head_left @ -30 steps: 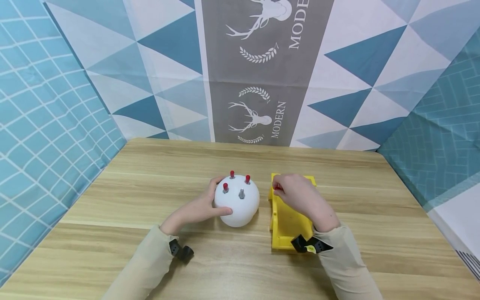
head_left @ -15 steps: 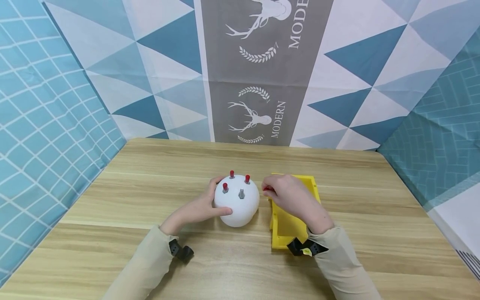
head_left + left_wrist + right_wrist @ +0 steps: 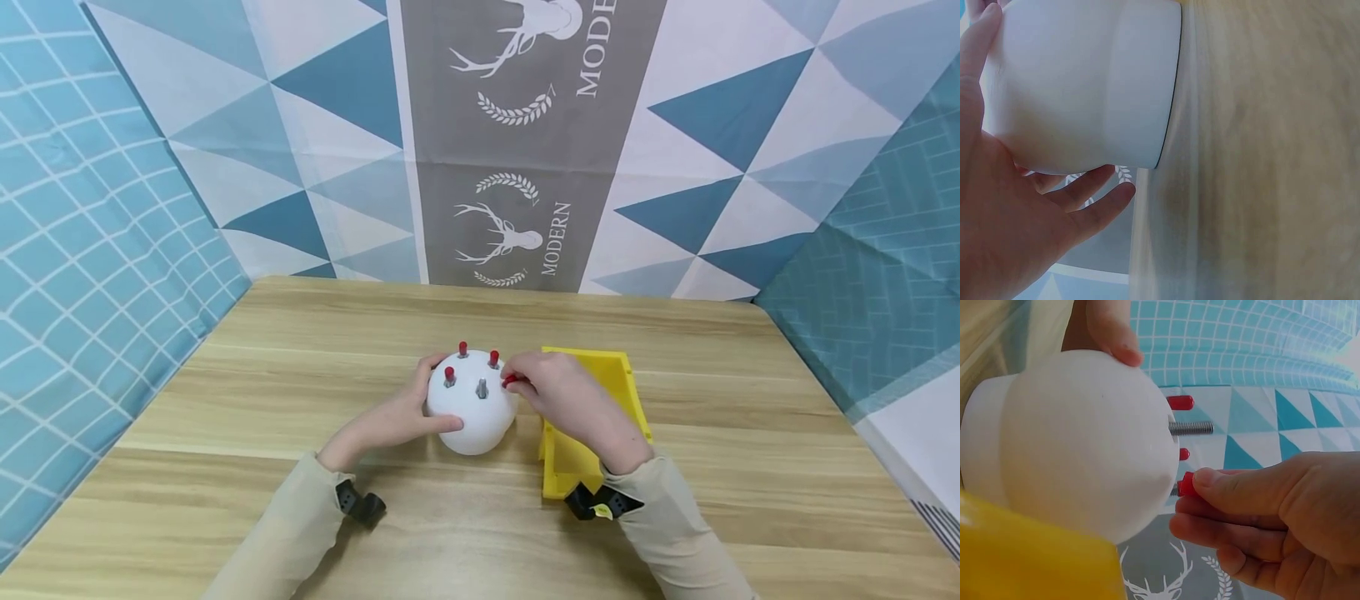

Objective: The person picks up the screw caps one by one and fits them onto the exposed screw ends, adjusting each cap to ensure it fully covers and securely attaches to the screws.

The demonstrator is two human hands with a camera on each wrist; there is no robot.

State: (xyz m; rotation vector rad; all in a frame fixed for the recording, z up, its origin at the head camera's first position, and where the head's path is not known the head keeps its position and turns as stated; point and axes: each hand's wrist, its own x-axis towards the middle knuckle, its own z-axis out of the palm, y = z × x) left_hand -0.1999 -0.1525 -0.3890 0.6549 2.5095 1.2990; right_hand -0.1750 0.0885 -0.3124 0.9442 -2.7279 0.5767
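A white rounded dome [image 3: 472,421] stands on the table with several upright metal bolts on top. Three carry red caps, while the front right bolt [image 3: 482,388] shows bare thread. My left hand [image 3: 397,412] holds the dome from the left, thumb across its front and fingers around the far side. Between thumb and fingers, my right hand [image 3: 566,396] pinches a small red cap [image 3: 1186,484], just right of the bare bolt. In the right wrist view, this cap overlaps a bolt end behind it; whether they touch, I cannot tell.
To the right of the dome stands a yellow bin [image 3: 553,485], partly covered by my right hand and forearm. The wooden table [image 3: 337,317] ends at a patterned cloth wall [image 3: 495,167] behind.
My right hand has moved left from over the yellow bin to the dome's right side, carrying the red cap. The left hand and the dome have stayed in place.
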